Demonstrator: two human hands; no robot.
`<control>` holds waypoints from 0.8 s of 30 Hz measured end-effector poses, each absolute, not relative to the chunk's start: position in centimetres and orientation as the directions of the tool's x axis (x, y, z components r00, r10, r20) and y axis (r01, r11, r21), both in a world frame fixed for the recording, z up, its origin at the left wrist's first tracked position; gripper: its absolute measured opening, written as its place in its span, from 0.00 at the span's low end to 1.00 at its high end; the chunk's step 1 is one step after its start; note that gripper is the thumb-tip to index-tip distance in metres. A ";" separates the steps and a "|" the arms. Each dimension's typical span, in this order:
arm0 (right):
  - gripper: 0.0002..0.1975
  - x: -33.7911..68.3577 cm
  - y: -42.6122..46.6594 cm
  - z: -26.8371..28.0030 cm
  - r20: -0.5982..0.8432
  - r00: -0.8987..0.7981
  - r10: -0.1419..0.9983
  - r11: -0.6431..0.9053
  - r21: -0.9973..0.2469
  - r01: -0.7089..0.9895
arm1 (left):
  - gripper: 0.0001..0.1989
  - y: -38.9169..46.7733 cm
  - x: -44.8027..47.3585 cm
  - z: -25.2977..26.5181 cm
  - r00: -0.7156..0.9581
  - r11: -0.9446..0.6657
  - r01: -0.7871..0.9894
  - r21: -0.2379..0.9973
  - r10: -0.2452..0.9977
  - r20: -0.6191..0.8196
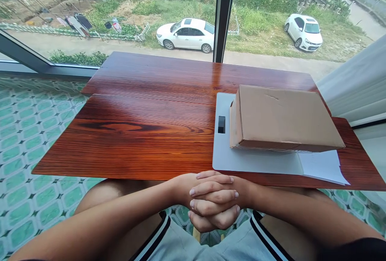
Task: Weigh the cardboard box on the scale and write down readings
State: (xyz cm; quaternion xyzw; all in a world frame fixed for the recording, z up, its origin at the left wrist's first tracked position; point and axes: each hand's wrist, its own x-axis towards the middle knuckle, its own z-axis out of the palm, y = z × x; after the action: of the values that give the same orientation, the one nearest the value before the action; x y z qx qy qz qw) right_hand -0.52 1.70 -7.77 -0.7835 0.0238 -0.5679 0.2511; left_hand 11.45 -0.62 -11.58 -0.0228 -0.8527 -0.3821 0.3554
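Clasped beside the wooden table

A pale slab lies right of centre, a cardboard box on top. Near its corner, lower centre, left hand and right hand press together, fingers interlaced. A white car stands outside, upper centre.

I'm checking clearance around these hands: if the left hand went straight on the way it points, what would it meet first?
Most likely the right hand: the left hand points across into it, fingers interlaced. Exactly where they'd press first is hard to tell.
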 end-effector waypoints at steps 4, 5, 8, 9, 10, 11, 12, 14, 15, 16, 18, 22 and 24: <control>0.21 -0.5 1.7 -7.6 0.878 0.339 -0.339 -0.873 -0.428 0.236 | 0.31 0.0 11.2 -11.3 -0.683 0.737 0.358 0.573 -0.211 0.699; 0.20 -0.6 1.8 -7.5 0.874 0.344 -0.343 -0.870 -0.434 0.234 | 0.32 0.1 11.2 -11.2 -0.686 0.752 0.355 0.556 -0.194 0.701; 0.19 -0.8 1.9 -7.1 0.856 0.387 -0.343 -0.862 -0.450 0.232 | 0.33 0.2 11.5 -11.0 -0.680 0.810 0.332 0.483 -0.149 0.717; 0.19 -0.9 2.0 -7.0 0.852 0.397 -0.342 -0.862 -0.453 0.229 | 0.34 0.2 11.6 -11.0 -0.671 0.825 0.335 0.456 -0.131 0.729; 0.19 -0.9 2.0 -7.0 0.848 0.403 -0.345 -0.861 -0.457 0.223 | 0.34 0.2 11.7 -11.0 -0.668 0.832 0.344 0.434 -0.108 0.737; 0.20 -1.0 2.0 -6.9 0.846 0.405 -0.347 -0.861 -0.458 0.220 | 0.35 0.2 11.8 -10.9 -0.672 0.837 0.349 0.422 -0.090 0.735; 0.21 -1.0 1.9 -7.0 0.847 0.403 -0.346 -0.862 -0.456 0.219 | 0.36 0.2 11.9 -10.8 -0.684 0.840 0.348 0.416 -0.076 0.726; 0.24 -1.0 1.8 -7.0 0.851 0.400 -0.340 -0.865 -0.450 0.221 | 0.40 0.3 12.1 -10.7 -0.712 0.849 0.323 0.419 -0.074 0.699; 0.24 -1.1 1.7 -7.0 0.855 0.398 -0.332 -0.868 -0.442 0.225 | 0.41 0.3 12.1 -10.5 -0.717 0.851 0.294 0.434 -0.103 0.689; 0.25 -1.1 1.6 -7.0 0.859 0.397 -0.324 -0.872 -0.434 0.228 | 0.40 0.3 12.1 -10.4 -0.713 0.849 0.263 0.458 -0.148 0.685; 0.26 -1.2 1.5 -6.9 0.854 0.408 -0.324 -0.872 -0.437 0.221 | 0.37 0.3 12.1 -10.1 -0.703 0.831 0.225 0.509 -0.223 0.675; 0.26 -1.5 1.4 -6.6 0.827 0.447 -0.340 -0.863 -0.464 0.202 | 0.25 1.1 12.3 -8.7 -0.774 0.734 0.168 0.658 -0.315 0.549; 0.24 -1.5 1.4 -6.6 0.831 0.438 -0.342 -0.862 -0.463 0.207 | 0.20 1.9 12.6 -7.9 -0.795 0.585 0.017 0.811 -0.483 0.366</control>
State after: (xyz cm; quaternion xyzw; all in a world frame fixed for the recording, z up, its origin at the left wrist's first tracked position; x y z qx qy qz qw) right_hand -1.46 1.36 -6.56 -0.8074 0.0418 -0.5282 0.2596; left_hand 12.64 1.92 -7.94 0.1383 -0.8423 -0.4339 0.2885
